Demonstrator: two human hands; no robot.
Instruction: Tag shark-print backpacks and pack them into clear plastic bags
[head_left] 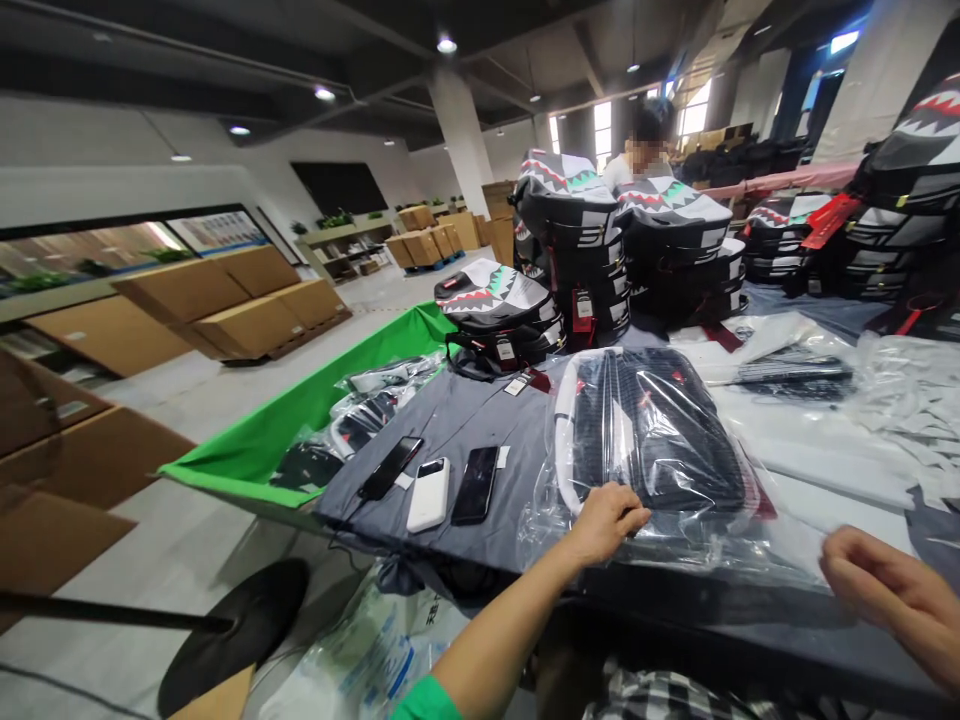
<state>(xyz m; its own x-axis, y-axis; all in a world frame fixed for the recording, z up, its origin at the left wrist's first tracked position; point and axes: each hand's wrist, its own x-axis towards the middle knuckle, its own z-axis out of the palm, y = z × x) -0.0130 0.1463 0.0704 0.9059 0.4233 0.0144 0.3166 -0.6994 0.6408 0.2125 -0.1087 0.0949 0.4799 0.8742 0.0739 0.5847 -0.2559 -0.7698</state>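
Observation:
A black backpack sealed in a clear plastic bag [651,435] lies flat on the grey table [480,420] in front of me. My left hand [606,520] pinches the bag's near edge, fingers curled on the plastic. My right hand [892,592] grips the same near edge at the far right, fingers closed on the film. Both hands sit at the table's front edge.
Two phones [475,485] and a white power bank [429,494] lie left of the bag. Stacks of shark-mouth backpacks [577,240] stand behind, with a person beyond them. A green bin [247,450] holds bagged packs at left. Loose plastic bags [900,400] lie right. Cardboard boxes [247,300] fill the floor.

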